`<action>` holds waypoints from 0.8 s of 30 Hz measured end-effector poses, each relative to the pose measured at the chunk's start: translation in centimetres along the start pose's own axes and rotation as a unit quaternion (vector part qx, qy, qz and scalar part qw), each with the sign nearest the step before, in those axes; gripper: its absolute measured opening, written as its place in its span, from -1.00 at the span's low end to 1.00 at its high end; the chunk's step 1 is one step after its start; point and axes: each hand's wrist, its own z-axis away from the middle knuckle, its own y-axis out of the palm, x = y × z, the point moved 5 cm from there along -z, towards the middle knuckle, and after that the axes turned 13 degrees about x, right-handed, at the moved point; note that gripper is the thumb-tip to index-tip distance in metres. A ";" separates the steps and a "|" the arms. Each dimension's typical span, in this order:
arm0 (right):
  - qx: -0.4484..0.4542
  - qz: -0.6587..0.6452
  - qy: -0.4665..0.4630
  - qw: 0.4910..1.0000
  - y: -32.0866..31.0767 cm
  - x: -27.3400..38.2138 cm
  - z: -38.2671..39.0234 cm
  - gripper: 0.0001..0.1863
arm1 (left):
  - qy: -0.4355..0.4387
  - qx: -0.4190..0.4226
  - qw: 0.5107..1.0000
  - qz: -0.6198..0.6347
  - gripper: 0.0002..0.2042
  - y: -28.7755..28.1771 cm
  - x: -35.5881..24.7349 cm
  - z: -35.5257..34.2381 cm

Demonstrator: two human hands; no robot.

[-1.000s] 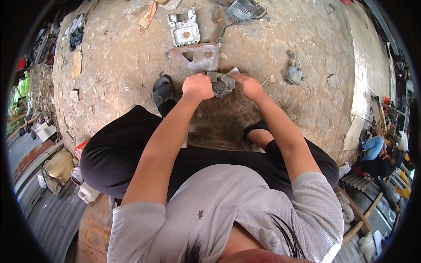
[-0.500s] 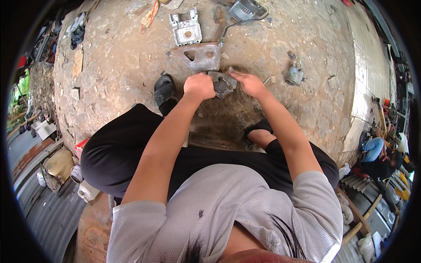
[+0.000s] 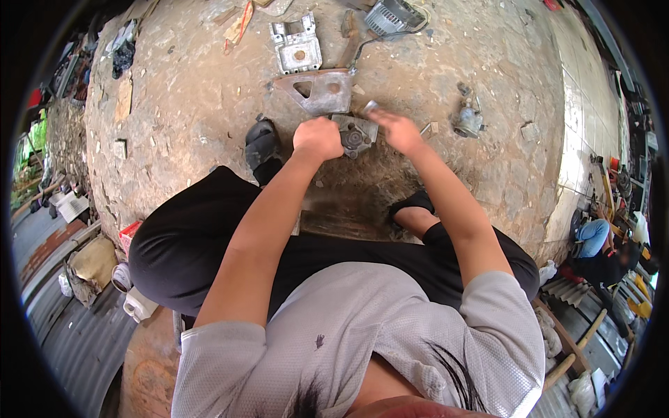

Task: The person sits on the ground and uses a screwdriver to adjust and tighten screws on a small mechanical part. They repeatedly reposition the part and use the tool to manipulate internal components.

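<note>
My left hand point(image 3: 318, 137) is closed on the left edge of a grey metal casting point(image 3: 356, 139), which has a round, dark centre and bolt lugs. The casting stands low over the ground between my feet. My right hand point(image 3: 398, 134) is at the casting's upper right corner, its fingers closed. From its fingertips juts a small pale piece point(image 3: 371, 106), blurred by motion, so its kind does not show. A rusty triangular metal bracket point(image 3: 324, 90) with a cut-out lies just beyond the casting.
Farther off lie a silver metal housing point(image 3: 296, 45) and a finned motor point(image 3: 392, 19) with a cable. A small carburettor-like part point(image 3: 467, 120) rests on the right. My sandalled feet flank the work. Another person point(image 3: 603, 254) sits at the far right.
My right hand has shifted slightly, and the pale piece at its fingertips shows more plainly. The casting has barely moved in my left hand.
</note>
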 end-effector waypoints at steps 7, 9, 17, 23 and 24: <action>0.057 -0.133 0.159 0.977 -0.4 -1.0 -0.6 -0.47 | 0.001 -0.016 1.000 -0.005 -0.61 0.2 0.2 0.0; 0.060 -0.123 0.145 0.980 0.1 -1.0 -0.4 -0.48 | -0.001 -0.010 1.000 0.003 -0.61 0.0 0.0 0.1; 0.066 -0.065 0.046 0.995 1.7 0.8 -0.2 -0.40 | 0.008 -0.006 1.000 -0.004 -0.61 -0.1 -0.5 0.2; -0.044 -0.013 0.081 0.996 -0.4 1.4 -0.3 -0.40 | 0.006 -0.012 1.000 -0.002 -0.62 -0.3 -0.3 0.5; -0.006 -0.012 0.074 0.997 0.2 1.2 0.0 -0.39 | 0.003 -0.011 1.000 -0.001 -0.62 -0.3 -0.2 0.4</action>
